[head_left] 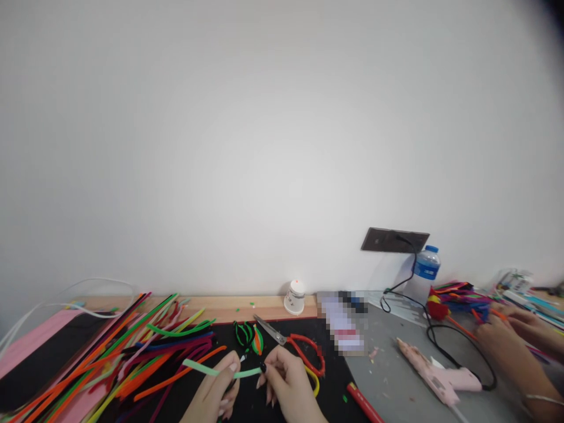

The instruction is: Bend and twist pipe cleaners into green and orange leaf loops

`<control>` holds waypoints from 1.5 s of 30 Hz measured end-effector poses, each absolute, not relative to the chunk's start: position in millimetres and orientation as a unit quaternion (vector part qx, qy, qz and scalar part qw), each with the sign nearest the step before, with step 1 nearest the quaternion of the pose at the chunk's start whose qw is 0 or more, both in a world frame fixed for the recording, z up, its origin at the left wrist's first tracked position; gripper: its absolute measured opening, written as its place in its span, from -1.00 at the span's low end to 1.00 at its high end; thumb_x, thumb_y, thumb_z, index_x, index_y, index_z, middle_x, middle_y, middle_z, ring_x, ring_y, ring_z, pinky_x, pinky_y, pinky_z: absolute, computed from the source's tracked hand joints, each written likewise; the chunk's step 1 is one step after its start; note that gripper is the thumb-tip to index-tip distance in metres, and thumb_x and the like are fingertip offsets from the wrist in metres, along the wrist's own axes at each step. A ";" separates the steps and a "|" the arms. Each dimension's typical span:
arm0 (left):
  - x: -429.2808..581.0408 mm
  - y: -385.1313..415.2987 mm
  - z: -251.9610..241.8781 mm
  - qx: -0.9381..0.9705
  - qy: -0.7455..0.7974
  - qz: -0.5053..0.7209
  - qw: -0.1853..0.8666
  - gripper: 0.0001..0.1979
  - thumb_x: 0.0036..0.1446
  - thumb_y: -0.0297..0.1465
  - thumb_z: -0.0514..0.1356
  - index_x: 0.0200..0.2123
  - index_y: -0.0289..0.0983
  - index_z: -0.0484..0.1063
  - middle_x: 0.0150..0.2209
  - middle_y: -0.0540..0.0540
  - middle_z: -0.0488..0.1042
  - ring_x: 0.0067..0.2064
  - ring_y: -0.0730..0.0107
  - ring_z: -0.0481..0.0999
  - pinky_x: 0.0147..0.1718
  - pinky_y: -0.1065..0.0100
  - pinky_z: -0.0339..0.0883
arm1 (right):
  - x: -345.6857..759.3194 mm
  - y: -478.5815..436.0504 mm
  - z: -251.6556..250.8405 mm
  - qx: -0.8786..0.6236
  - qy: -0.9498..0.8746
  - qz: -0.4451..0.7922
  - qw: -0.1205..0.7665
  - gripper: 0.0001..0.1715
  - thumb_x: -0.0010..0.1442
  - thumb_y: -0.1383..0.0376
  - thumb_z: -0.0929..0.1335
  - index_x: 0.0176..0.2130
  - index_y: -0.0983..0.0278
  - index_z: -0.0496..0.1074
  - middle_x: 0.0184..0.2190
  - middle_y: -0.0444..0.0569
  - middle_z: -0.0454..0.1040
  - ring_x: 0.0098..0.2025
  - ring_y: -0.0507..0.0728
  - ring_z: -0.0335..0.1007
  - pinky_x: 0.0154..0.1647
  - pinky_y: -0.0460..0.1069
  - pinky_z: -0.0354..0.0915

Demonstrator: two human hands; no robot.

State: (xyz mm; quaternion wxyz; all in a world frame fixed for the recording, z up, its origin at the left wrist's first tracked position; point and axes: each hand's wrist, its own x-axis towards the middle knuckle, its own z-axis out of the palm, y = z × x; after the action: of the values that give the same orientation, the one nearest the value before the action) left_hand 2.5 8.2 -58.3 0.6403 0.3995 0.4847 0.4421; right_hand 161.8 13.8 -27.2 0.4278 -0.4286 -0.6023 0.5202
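Observation:
A pale green fuzzy strip (202, 368) runs across both hands at the bottom middle. My left hand (218, 385) pinches it near its middle, with the left end sticking out beyond the fingers. At its right end my right hand (284, 379) is closed on the strip, beside a small black piece (263, 366) at the fingertips. Just beyond the hands lie a green and black looped shape (244, 335) and a green and orange leaf-like piece (258, 341). Scissors (306, 351) with red handles rest open-bladed behind my right hand.
Many coloured fuzzy strips (127, 358) cover the left side. A white cup (294, 298) stands by the wall. To the right are a pink glue gun (434, 376), its black cord, a red tool (363, 402), a bottle (426, 267) and another person's hands (506, 329).

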 end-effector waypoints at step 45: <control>1.0 -13.8 -21.7 0.617 0.457 0.315 0.558 -0.71 0.10 -0.20 0.07 -0.34 -0.32 0.40 -0.41 0.02 0.42 -0.42 0.40 0.42 -0.45 0.39 0.33 | 163.6 13.8 -18.0 -0.293 -0.534 0.616 0.500 -0.80 -0.13 0.26 0.45 -0.54 0.36 0.43 -0.56 -0.12 0.33 -0.71 -0.12 0.11 -0.76 -0.20 0.07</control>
State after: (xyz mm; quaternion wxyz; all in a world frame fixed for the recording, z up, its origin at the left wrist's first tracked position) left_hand 1.0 -13.8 -21.7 0.5580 0.6168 0.4573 0.3149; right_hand 163.6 13.8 -18.0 0.4997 -0.2933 -0.5341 0.6156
